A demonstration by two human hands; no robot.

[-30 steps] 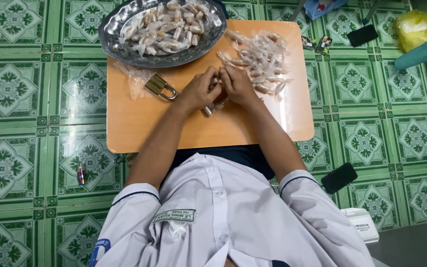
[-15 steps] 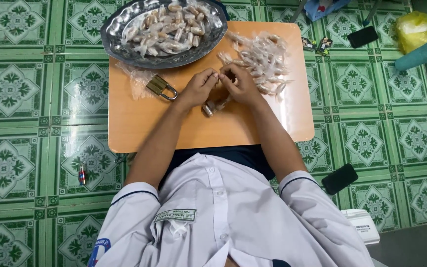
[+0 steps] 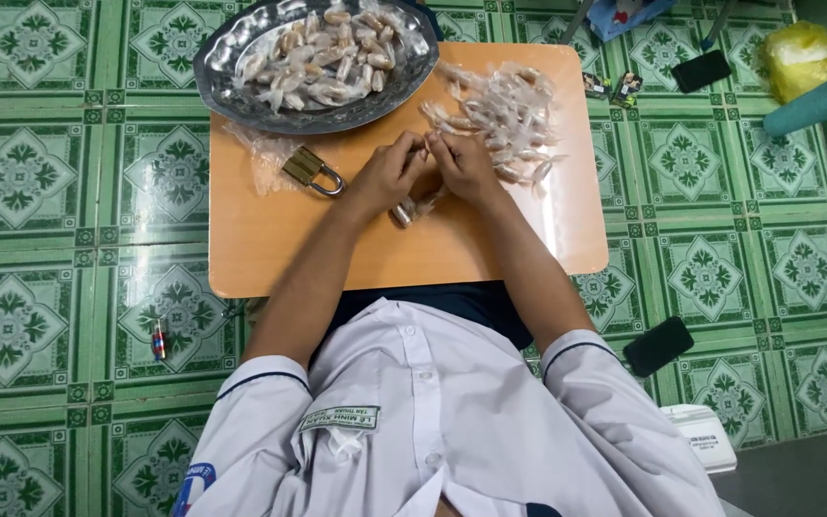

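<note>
— Wrapped candy [image 3: 426, 146] is pinched between both hands, just nearer the person than the loose pile of wrapped candies [image 3: 502, 120] on the counter [image 3: 270, 244].

— How are the hands set?

— The left hand [image 3: 390, 172] and the right hand [image 3: 461, 165] are pressed close together, fingers curled in, fingertips meeting on the small piece. Neither is spread. The piece itself is mostly hidden by the fingers.

— Anything under them?

— A small wrapped bit [image 3: 404, 213] lies on the counter just below the hands, on the side away from the pile.

— And further out?

— A brass padlock [image 3: 310, 170] sits to the left of the pile, beyond the left hand, beside a crumpled clear wrapper [image 3: 262, 153]. A metal tray [image 3: 232, 91] of unwrapped pieces stands up and to the left of the pile, overhanging the counter's far edge. On the green tiled floor [image 3: 40, 287], a dark phone [image 3: 658, 346] lies well below and right of the pile.
</note>
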